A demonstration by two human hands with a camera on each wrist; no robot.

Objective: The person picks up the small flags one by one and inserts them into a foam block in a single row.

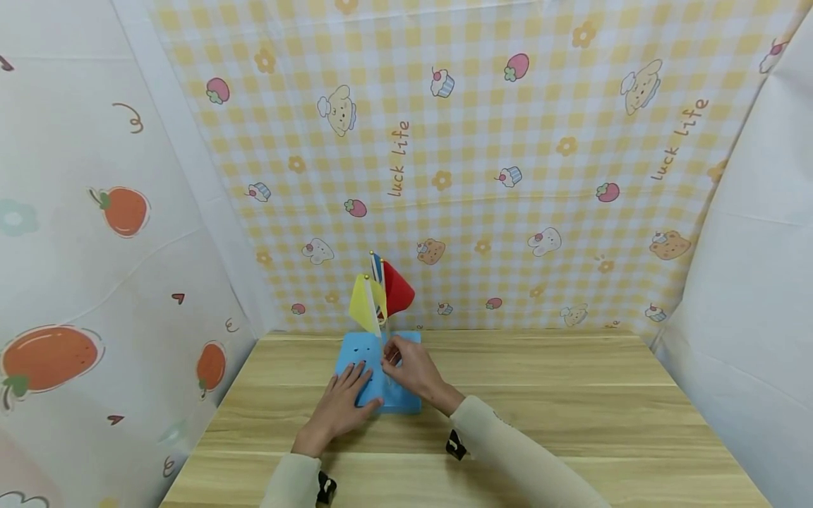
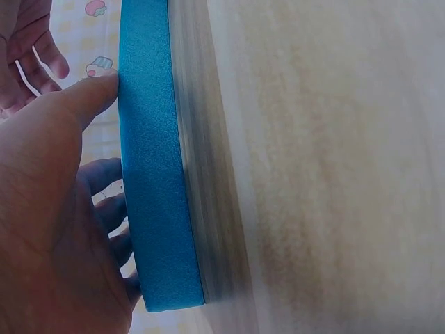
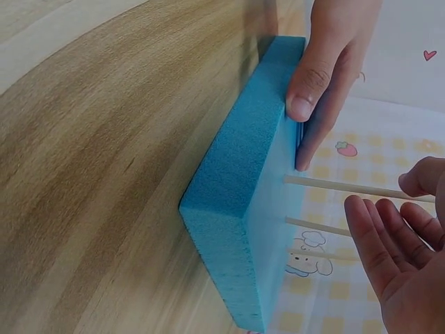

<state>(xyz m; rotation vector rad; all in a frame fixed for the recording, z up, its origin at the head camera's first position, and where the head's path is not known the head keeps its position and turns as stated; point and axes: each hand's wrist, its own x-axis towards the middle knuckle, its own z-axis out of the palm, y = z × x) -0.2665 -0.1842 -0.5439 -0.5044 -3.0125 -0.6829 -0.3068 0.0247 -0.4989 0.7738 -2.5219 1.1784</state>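
A light blue foam block (image 1: 348, 347) with small holes in its top lies flat on the table. My left hand (image 1: 339, 409) rests on its near left part, fingers spread and thumb by the front edge. Three thin sticks stand up from the block, bearing a yellow flag (image 1: 362, 303), a red flag (image 1: 398, 291) and a blue flag (image 1: 377, 265) mostly hidden behind. With thumb and fingertips my right hand (image 1: 411, 368) pinches the yellow flag's stick (image 3: 341, 186) low down, above the block. In the right wrist view that stick's foot meets the foam.
The wood-grain table (image 1: 540, 402) stretches out on both sides of the block. Behind it hangs a yellow checked cloth (image 1: 483, 212). White printed sheets close off the left (image 1: 159, 282) and right (image 1: 730, 282) sides.
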